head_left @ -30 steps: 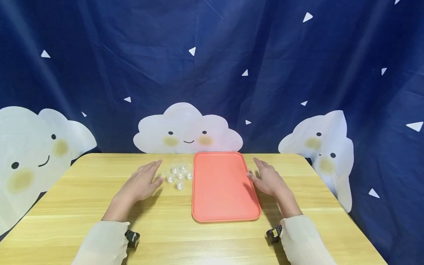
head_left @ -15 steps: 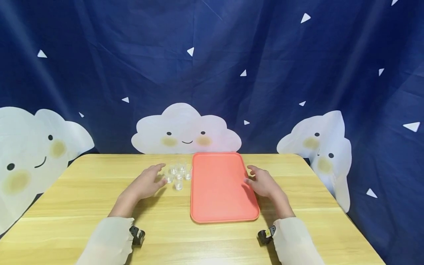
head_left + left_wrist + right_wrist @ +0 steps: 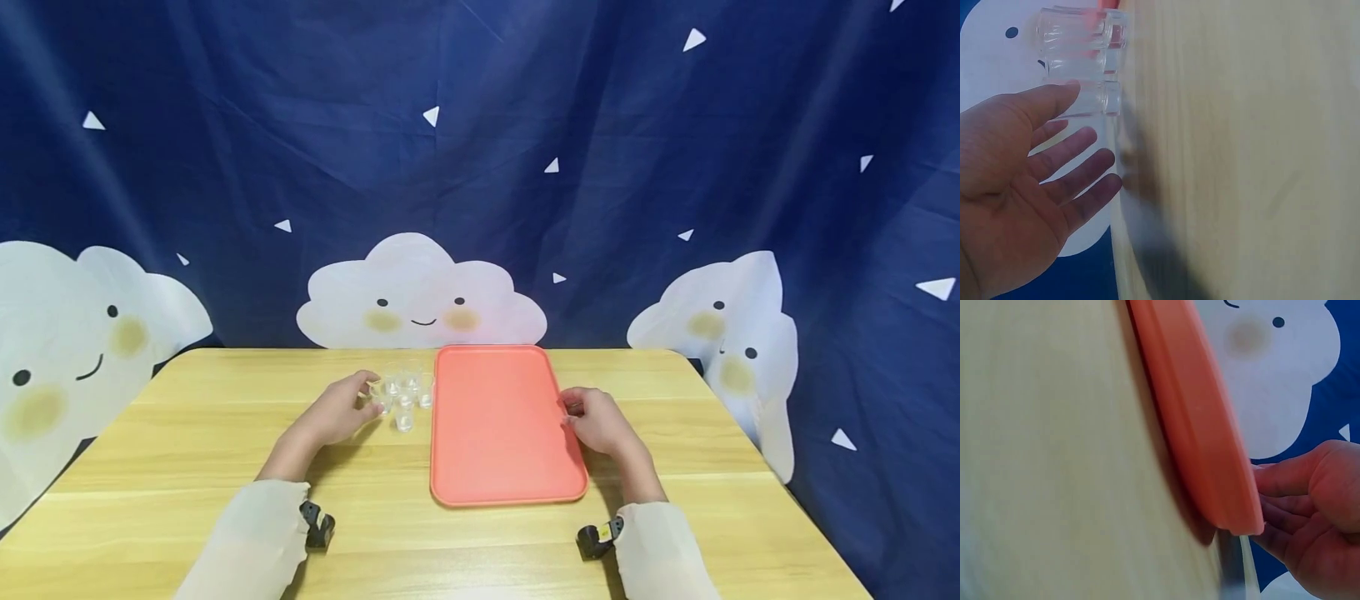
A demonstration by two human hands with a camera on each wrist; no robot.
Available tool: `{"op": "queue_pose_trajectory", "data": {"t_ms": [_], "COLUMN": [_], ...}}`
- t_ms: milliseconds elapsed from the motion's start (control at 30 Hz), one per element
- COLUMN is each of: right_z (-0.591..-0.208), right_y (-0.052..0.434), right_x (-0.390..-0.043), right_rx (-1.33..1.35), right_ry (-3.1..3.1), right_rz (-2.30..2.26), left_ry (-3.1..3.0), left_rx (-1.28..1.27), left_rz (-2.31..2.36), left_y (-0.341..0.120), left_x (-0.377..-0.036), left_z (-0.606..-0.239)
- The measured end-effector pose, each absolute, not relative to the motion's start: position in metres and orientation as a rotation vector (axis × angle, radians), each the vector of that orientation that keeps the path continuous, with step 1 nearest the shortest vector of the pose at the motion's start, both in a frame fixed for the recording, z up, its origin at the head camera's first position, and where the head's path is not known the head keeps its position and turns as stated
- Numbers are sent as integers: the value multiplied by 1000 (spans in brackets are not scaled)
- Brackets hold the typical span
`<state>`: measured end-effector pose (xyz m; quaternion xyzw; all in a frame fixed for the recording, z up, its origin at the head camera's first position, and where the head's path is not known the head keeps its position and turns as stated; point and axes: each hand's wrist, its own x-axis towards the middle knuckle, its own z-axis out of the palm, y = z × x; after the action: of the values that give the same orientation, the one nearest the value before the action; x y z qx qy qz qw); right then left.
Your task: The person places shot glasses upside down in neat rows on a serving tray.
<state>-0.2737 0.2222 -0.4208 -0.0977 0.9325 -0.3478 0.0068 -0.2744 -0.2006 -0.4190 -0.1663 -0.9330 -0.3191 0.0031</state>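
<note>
A cluster of several small clear glasses (image 3: pixel 403 393) stands on the wooden table (image 3: pixel 225 450), just left of a flat pink tray (image 3: pixel 498 433). My left hand (image 3: pixel 360 402) lies beside the leftmost glass. In the left wrist view this hand (image 3: pixel 1082 115) is spread open, thumb tip next to one glass (image 3: pixel 1100 97), fingers loose below it, with more glasses (image 3: pixel 1082 37) beyond. My right hand (image 3: pixel 573 408) sits at the tray's right rim with curled fingers. In the right wrist view its fingers (image 3: pixel 1285 487) press against the tray's rim (image 3: pixel 1210 450) from the side.
A dark blue cloth backdrop with white cloud faces (image 3: pixel 420 296) hangs right behind the table's far edge. Black wrist cameras (image 3: pixel 318 525) show at both sleeves. Bare tabletop stretches left of the glasses and in front of the tray.
Both hands drew inward and their fingers bent: the left one closed in on the glasses, the right one moved from flat on the table to curled at the tray's rim.
</note>
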Motion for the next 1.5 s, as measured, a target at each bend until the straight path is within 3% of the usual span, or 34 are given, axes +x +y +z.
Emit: {"op": "queue_pose_trajectory", "data": {"t_ms": [700, 1233, 1500], "right_z": [-426, -426, -428], "right_y": [227, 228, 229], "right_x": [-275, -276, -276], "right_rx": [-272, -215, -213], "right_ry": [2864, 2834, 2837], "right_rz": [-1210, -1239, -1224], "left_ry": [-2946, -2856, -2759], "left_rx": [-488, -518, -562], "left_rz": [-1088, -991, -887], "left_y": [-204, -211, -194], "left_x": [-280, -294, -307], "left_z": [-413, -376, -363]}}
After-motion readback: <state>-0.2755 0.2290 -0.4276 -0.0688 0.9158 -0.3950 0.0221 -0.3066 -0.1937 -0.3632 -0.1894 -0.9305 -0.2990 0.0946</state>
